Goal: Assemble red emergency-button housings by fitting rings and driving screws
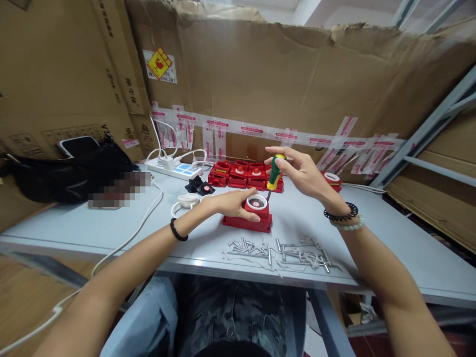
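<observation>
My left hand [238, 204] is closed around a red box [247, 223], steadying it on the table. A white ring [257, 202] with a dark, red-centred disc sits on the box's top. In my right hand [299, 171] is a screwdriver [274, 174] with a green and yellow handle, held nearly upright. Its shaft points down at the far right corner of the box; whether the tip touches a screw cannot be made out. Nearer me lie a pile of screws [245, 245] and several metal rods with thin white strings [303, 255].
Several red housings [240, 173] stand at the back, and another red box [331, 181] is behind my right hand. Left of them are black pieces [200, 187], a white power strip [178, 168] with cables, and a black bag [70, 171]. Cardboard [253, 74] walls the rear.
</observation>
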Demonstrator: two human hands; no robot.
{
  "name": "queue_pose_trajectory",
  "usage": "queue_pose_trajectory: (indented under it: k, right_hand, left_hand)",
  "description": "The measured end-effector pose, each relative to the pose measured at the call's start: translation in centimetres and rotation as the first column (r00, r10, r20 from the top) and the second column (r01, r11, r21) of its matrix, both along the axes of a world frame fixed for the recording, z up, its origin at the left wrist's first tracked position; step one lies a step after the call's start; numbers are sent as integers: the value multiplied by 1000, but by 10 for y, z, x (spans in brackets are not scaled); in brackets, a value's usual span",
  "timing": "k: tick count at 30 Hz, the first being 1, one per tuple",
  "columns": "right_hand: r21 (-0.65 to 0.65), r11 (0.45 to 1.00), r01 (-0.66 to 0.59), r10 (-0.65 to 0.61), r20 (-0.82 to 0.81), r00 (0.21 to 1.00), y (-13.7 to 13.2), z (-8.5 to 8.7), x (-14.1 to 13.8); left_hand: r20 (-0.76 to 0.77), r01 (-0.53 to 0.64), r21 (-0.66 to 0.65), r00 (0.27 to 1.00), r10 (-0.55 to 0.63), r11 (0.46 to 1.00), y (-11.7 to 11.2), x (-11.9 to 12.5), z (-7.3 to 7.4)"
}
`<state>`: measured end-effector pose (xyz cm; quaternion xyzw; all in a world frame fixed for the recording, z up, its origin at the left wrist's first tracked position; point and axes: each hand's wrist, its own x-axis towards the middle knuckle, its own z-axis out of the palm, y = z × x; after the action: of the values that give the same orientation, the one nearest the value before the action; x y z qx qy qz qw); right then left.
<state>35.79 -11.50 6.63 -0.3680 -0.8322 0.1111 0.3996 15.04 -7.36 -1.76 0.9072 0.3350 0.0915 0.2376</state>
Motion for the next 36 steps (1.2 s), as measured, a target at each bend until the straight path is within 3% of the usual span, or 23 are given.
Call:
queue_pose_trajectory:
  k: [2,4,9,12,13,15,18,21,23,25,28,31,34,36]
  right_hand:
    - [32,999,37,-36,-45,998,4,-1,0]
    - [150,973,178,-171,-60,984,6,-4,-2]
    - [380,795,473,-494,-48,868,6,-13,-7]
    - [436,709,554,-619,9,786,3,-12,-6]
    - [436,715,547,-624,45,780,2,-9,-5]
    - [375,804,462,-543,143,828,-1,-3,-2]
    - [139,974,179,-210,258,943,-7,7,4]
    - [-13,1000,-22,24,248,969,-10,12,8]
    - [7,1000,11,-12,199,980,-8,10,6]
    - [79,988,132,-141,121,983,-3,5,3]
    - [198,923,329,-337,9,941,4,-3,-5]
    - [278,849,449,-454,-52,890,7,-10,-10]
    - [319,810,493,-501,-61,863,9,-13,-12]
    - [288,840,459,-473,-23,881,10,-12,-9]
  left_hand:
    - [-3,-5,-4,1000,5,1000,0,0,1]
    - [-3,-5,-10,1000,5,1000,-1,1,2]
    - [7,3,-12,1000,-3,1000,-3,1,4]
    - [-7,-1,10,1000,1,1000,-2,1,4]
    - [-10,0,17,1000,1,1000,-2,1,3]
    - [-13,6,20,1000,-6,1000,-2,1,4]
    - [1,21,9,1000,-21,1000,-3,1,5]
    - [13,31,-7,999,-31,999,-4,1,5]
    - [9,25,-11,1000,-25,1000,-4,1,5]
    - [-2,10,-5,1000,-10,1000,-4,1,5]
    - [-7,-5,7,1000,5,1000,-4,1,4]
    - [1,2,0,1000,-2,1000,-4,1,5]
    - [7,7,-1,1000,-7,1000,-4,2,5]
    - [8,4,-1,1000,-4,1000,-4,2,4]
